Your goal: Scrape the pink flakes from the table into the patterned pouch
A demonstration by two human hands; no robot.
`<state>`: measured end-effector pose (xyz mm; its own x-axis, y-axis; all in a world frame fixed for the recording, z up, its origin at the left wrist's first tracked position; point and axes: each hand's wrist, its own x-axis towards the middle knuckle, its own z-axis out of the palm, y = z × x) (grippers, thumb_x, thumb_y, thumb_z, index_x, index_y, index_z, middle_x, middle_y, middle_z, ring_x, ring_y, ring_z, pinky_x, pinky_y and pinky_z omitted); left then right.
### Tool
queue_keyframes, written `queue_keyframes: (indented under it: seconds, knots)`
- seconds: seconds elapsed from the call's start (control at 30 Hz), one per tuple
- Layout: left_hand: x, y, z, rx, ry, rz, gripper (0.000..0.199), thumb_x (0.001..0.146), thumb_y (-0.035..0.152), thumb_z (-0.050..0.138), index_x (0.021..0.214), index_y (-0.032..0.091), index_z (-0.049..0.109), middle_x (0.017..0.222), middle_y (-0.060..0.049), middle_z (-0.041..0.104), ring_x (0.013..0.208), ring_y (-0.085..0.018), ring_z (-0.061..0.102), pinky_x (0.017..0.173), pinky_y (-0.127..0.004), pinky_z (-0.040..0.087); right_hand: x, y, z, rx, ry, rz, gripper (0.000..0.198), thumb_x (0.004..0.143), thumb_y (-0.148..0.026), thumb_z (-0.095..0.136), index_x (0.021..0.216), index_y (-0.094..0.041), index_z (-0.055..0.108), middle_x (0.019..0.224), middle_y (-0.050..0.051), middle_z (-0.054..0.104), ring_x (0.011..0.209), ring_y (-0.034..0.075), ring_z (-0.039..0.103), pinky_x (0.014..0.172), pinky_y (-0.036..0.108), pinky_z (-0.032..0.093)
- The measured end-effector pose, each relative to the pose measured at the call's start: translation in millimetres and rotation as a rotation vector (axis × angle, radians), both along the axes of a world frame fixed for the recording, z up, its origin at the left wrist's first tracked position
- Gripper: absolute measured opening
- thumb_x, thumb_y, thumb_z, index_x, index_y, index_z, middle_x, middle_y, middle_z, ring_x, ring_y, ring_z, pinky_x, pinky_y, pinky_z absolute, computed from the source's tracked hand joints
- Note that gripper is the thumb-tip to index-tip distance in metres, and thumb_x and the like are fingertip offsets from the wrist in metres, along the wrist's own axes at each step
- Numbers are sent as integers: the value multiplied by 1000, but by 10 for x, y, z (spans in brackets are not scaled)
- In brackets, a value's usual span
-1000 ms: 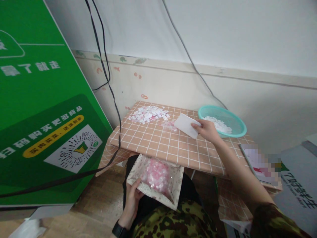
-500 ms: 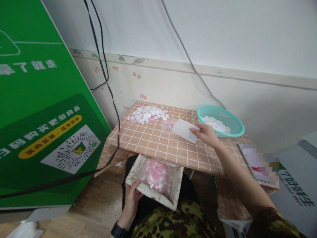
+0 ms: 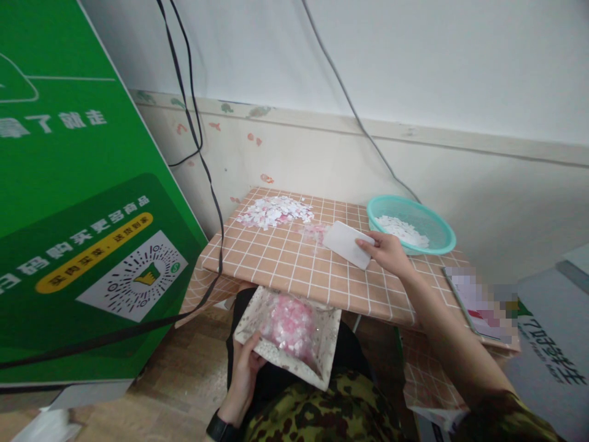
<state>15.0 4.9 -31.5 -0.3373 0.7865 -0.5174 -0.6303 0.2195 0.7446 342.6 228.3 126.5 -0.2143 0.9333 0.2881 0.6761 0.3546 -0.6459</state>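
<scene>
My right hand (image 3: 389,250) pinches the edge of a white rectangular card (image 3: 348,244) just over the checked tablecloth. Beside the card's left end lies a small scatter of pinkish clear bits (image 3: 315,232). Further left on the cloth is a pile of small white and pink pieces (image 3: 277,212). With my left hand (image 3: 247,367) I grip the near left rim of a square speckled tray (image 3: 293,366) on my lap, under the table edge. Shiny pink and clear pieces (image 3: 291,322) fill the tray's middle.
A mint green basket (image 3: 444,233) holding small white pieces stands at the table's back right. A phone or tablet (image 3: 473,307), partly blurred, lies on the right. A dark cable (image 3: 216,215) hangs across the left side, before a green sign panel (image 3: 69,159).
My right hand and the card have shifted very slightly right, uncovering a little more of the clear bits. My left hand and the tray stay still.
</scene>
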Motion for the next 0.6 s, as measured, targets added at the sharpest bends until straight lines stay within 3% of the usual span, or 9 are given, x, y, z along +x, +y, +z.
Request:
queue_keyframes:
  seconds: [0.23, 0.43, 0.6]
  knots:
    - [1, 21, -14, 3, -13, -2, 66, 82, 39, 75, 142, 28, 49, 141, -13, 60, 108, -28, 69, 86, -43, 59, -26, -200, -69, -19, 38, -54, 52, 89, -62, 60, 97, -14, 78, 67, 7, 69, 59, 20, 60, 52, 29, 44]
    - [-7, 21, -39, -5, -7, 3, 68, 81, 37, 75, 143, 29, 49, 142, -12, 60, 102, -26, 70, 82, -41, 60, -91, -185, -135, -3, 44, -56, 47, 89, -58, 61, 97, -15, 80, 72, 8, 72, 63, 22, 63, 53, 30, 45]
    - [-10, 16, -50, 2, -10, -6, 67, 82, 37, 75, 142, 29, 47, 142, -12, 59, 98, -25, 71, 79, -39, 60, -179, -137, -149, -81, 131, 36, 47, 87, -59, 64, 94, -15, 79, 81, 9, 75, 67, 22, 65, 56, 30, 49]
